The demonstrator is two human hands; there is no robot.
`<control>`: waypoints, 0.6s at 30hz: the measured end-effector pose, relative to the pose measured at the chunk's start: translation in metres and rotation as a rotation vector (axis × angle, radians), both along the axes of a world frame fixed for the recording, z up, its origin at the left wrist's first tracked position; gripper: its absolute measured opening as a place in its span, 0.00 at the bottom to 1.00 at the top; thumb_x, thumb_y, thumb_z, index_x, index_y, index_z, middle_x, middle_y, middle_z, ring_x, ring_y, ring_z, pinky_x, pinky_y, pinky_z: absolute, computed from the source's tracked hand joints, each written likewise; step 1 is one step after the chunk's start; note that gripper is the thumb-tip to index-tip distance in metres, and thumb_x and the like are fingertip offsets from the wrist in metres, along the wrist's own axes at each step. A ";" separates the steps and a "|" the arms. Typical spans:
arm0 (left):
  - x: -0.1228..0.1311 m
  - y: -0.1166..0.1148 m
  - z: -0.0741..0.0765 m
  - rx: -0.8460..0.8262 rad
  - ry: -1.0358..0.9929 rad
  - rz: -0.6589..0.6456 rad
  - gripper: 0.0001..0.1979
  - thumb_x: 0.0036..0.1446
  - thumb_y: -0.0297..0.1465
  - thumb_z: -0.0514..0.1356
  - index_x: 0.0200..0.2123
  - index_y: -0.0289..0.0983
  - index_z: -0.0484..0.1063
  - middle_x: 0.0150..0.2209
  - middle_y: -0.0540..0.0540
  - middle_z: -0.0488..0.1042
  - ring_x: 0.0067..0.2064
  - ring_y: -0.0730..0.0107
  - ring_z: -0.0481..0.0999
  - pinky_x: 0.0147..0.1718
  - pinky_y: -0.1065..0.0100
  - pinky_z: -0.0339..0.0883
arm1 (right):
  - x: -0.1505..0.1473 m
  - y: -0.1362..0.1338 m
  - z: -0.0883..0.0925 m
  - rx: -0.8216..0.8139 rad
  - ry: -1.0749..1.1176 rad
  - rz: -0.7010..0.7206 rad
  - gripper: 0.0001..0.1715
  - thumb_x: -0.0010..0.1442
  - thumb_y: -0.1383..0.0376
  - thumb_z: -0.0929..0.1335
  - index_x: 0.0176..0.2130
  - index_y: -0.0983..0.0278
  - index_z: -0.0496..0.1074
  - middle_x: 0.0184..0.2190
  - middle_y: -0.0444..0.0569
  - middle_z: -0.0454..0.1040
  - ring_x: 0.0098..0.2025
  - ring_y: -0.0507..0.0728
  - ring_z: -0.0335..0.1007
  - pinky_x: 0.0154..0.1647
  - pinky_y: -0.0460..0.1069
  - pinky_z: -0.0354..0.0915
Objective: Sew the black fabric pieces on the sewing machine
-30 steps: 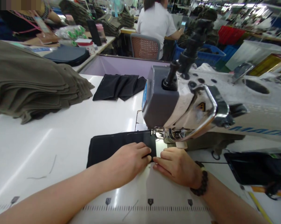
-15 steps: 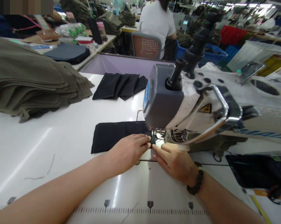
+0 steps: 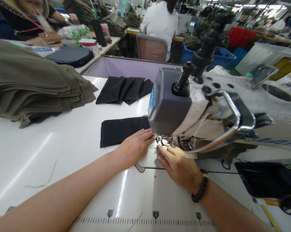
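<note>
A dark, folded fabric piece (image 3: 121, 129) lies on the machine bed, its right end hidden under the sewing machine head (image 3: 171, 100). My left hand (image 3: 137, 146) rests on its near edge, the fingers stretched out and fingertips beside the presser foot (image 3: 158, 140). On the other side of the foot, my right hand (image 3: 178, 164) lies on the metal needle plate (image 3: 149, 158), index finger extended towards the foot and nothing visible in its grip. The wrist carries a dark bead bracelet (image 3: 200, 187).
Several dark sewn pieces (image 3: 123, 90) lie fanned out behind. A tall stack of olive fabric (image 3: 36, 87) stands at the left. A black tray-like object (image 3: 263, 178) is at the right. A person in white (image 3: 158, 25) sits ahead; another person is at the upper left.
The dark fabric has shifted away from me and slightly right, baring the needle plate. My left hand has moved forward with it. My right hand has hardly moved, and the fabric edge has left its fingertips.
</note>
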State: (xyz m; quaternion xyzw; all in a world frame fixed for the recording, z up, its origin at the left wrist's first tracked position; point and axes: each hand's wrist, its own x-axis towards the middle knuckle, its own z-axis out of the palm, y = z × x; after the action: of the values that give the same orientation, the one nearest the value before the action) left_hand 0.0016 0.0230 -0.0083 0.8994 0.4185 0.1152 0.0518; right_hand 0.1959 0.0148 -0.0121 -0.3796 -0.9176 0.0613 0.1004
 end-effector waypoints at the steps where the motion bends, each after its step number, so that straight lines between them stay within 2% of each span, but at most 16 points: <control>1: 0.000 0.000 -0.001 0.004 -0.007 0.001 0.13 0.56 0.22 0.51 0.45 0.31 0.67 0.43 0.40 0.70 0.51 0.61 0.65 0.50 0.62 0.60 | 0.000 0.000 0.000 -0.002 -0.001 0.001 0.16 0.59 0.64 0.63 0.46 0.66 0.68 0.30 0.49 0.73 0.33 0.55 0.68 0.34 0.46 0.61; 6: -0.001 -0.002 -0.002 0.018 -0.001 0.005 0.15 0.57 0.22 0.49 0.47 0.31 0.65 0.45 0.40 0.69 0.50 0.60 0.65 0.48 0.61 0.61 | -0.001 -0.002 0.003 -0.010 0.001 0.004 0.14 0.59 0.65 0.62 0.45 0.65 0.69 0.31 0.50 0.73 0.33 0.54 0.68 0.35 0.46 0.62; 10: 0.001 -0.010 0.007 0.061 0.069 0.109 0.12 0.58 0.24 0.49 0.44 0.33 0.67 0.42 0.39 0.69 0.44 0.58 0.68 0.42 0.57 0.65 | 0.001 -0.002 0.001 -0.011 -0.015 -0.002 0.17 0.60 0.64 0.61 0.47 0.67 0.69 0.29 0.51 0.73 0.33 0.55 0.69 0.34 0.47 0.63; 14: -0.001 -0.013 0.008 -0.007 0.107 0.240 0.12 0.56 0.22 0.50 0.42 0.32 0.67 0.36 0.40 0.70 0.39 0.61 0.71 0.37 0.60 0.68 | 0.005 -0.001 -0.003 0.016 0.056 0.039 0.18 0.63 0.64 0.58 0.46 0.67 0.70 0.28 0.52 0.74 0.32 0.54 0.69 0.34 0.46 0.63; 16: -0.005 -0.011 0.002 0.022 0.058 0.329 0.15 0.56 0.22 0.49 0.47 0.29 0.63 0.42 0.36 0.69 0.45 0.59 0.69 0.42 0.58 0.66 | 0.006 -0.002 -0.002 0.053 0.126 0.078 0.18 0.63 0.64 0.57 0.44 0.67 0.71 0.27 0.51 0.73 0.30 0.53 0.68 0.32 0.46 0.63; 18: -0.009 -0.008 -0.004 0.083 0.014 0.397 0.19 0.57 0.24 0.50 0.52 0.26 0.58 0.52 0.30 0.62 0.55 0.54 0.60 0.48 0.52 0.61 | 0.008 -0.003 0.002 0.119 0.187 0.102 0.18 0.64 0.64 0.57 0.43 0.67 0.72 0.25 0.50 0.73 0.28 0.53 0.68 0.30 0.45 0.62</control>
State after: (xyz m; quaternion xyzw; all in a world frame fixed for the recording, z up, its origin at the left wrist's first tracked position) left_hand -0.0070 0.0154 -0.0120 0.8015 0.5827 0.1341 -0.0118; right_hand 0.2042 0.0122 -0.0106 -0.3183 -0.9245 0.0466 0.2046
